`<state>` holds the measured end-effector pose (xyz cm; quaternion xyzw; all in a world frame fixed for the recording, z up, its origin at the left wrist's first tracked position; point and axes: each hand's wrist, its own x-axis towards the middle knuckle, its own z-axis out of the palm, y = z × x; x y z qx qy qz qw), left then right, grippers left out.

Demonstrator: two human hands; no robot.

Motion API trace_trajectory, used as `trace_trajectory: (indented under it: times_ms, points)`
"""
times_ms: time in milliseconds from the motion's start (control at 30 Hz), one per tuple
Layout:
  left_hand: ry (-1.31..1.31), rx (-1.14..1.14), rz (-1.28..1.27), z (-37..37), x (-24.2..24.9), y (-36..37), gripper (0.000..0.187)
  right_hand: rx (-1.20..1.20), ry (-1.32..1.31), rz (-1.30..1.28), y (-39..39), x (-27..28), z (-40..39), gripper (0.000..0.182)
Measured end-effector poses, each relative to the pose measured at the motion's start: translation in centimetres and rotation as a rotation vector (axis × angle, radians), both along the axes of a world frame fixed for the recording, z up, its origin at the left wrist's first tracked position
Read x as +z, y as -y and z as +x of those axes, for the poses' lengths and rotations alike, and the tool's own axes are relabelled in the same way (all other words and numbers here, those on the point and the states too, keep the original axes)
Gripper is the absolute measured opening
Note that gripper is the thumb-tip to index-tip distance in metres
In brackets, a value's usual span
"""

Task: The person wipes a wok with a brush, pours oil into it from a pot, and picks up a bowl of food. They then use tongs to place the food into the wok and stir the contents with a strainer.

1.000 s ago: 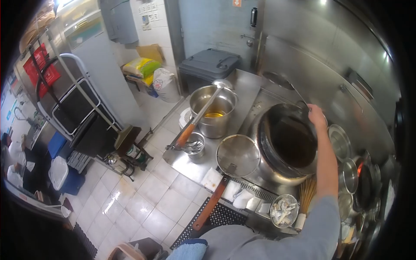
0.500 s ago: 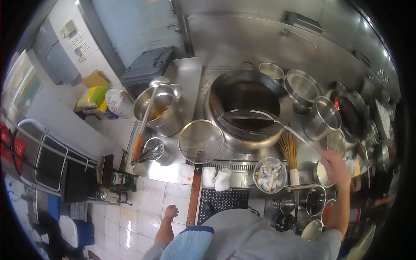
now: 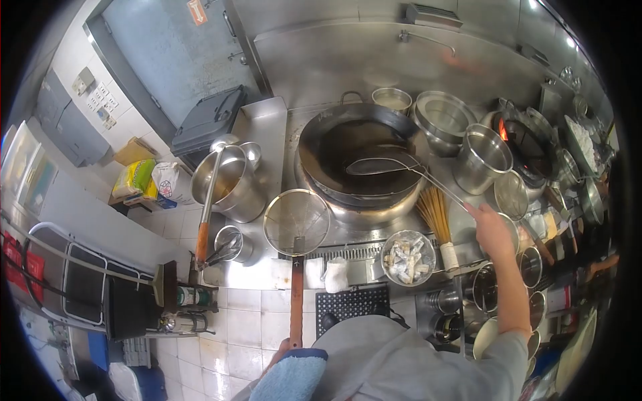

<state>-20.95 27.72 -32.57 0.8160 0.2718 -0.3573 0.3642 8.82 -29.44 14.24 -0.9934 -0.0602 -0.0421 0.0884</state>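
Note:
My right hand [image 3: 493,230] is closed around the thin metal handle of a long skimmer [image 3: 382,166]. Its round head is tilted over the large black wok [image 3: 321,137], which has dark liquid in it. Low in the view, my left hand [image 3: 284,346] is beside the end of the wooden handle of a wide wire strainer [image 3: 297,220]. The blue towel [image 3: 292,374] partly covers that hand, so its fingers are hard to see. Just in front of the wok is a steel bowl of whitish-grey pieces [image 3: 408,259], and a bamboo brush [image 3: 438,217] is to its right.
On the left stands a steel pot [image 3: 241,194] with a wooden-handled ladle [image 3: 208,200] across it. A small steel container [image 3: 234,242] holds utensils. Steel pots [image 3: 481,157] and a second wok with a flame [image 3: 528,144] are on the right. Below lies a black mat [image 3: 351,304].
The view has shifted. The skimmer head has come round to show its open face above the wok. My left hand has moved in towards the wooden handle and partly behind the towel.

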Motion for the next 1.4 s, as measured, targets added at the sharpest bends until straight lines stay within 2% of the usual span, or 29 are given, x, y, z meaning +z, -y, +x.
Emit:
trace_trajectory:
  times_ms: [100,200,300,400,500,567,633,700,800,900,1000,1067,1133,1200,1267,1400]
  points:
    - [-0.01,-0.118,0.1,-1.3,0.6,0.1,0.051,0.039,0.078,-0.009,0.6,-3.1,2.6,0.06]
    - [0.016,-0.141,0.16,-2.1,1.3,0.8,0.055,0.035,0.104,-0.067,-0.3,-4.6,4.7,0.06]
    - [-0.017,0.067,0.004,-1.4,-1.0,0.6,0.055,0.051,0.156,-0.042,-1.3,-5.6,6.2,0.06]
    - [0.053,0.435,-0.23,-2.7,-1.9,1.9,0.05,0.048,0.207,-0.023,-2.3,-6.2,7.3,0.06]
    - [0.251,0.377,-0.273,-4.8,-0.7,1.7,0.048,0.039,0.219,0.006,-2.6,-7.5,9.2,0.062]
    - [0.038,0.043,-0.073,-3.1,-0.8,1.3,0.048,0.034,0.212,0.022,-2.8,-8.2,10.4,0.062]
    - [-0.041,0.049,-0.036,-3.3,-0.9,1.4,0.047,0.032,0.236,0.033,-3.2,-9.0,11.5,0.062]
    - [0.013,0.394,-0.164,-4.2,-1.3,1.7,0.047,0.03,0.25,0.056,-3.8,-9.0,12.2,0.061]
    - [-0.067,0.088,-0.042,-4.2,-0.4,0.6,0.048,0.027,0.252,0.105,-4.9,-8.7,12.5,0.06]
    - [-0.057,0.569,-0.248,-4.2,-1.6,0.8,0.043,0.036,0.234,0.135,-5.8,-7.7,11.8,0.058]
    - [0.033,0.462,-0.22,-4.2,-1.3,1.0,0.049,0.06,0.191,0.14,-5.9,-7.3,11.1,0.056]
    - [-0.023,0.194,-0.079,-3.7,-1.6,0.9,0.048,0.074,0.169,0.122,-5.8,-7.2,10.3,0.055]
    - [0.016,0.105,-0.062,-3.8,-1.8,1.1,0.047,0.085,0.157,0.139,-5.6,-7.0,9.1,0.06]
    - [0.146,0.2,-0.169,-4.9,-2.1,1.6,0.046,0.083,0.124,0.138,-5.6,-6.5,7.8,0.06]
    - [0.178,0.202,-0.199,-4.7,-2.2,1.2,0.037,0.066,0.071,0.121,-5.7,-5.6,6.2,0.054]
    - [0.236,0.199,-0.258,-3.6,-1.1,0.1,0.023,0.1,0.066,0.12,-6.0,-3.5,2.9,0.056]
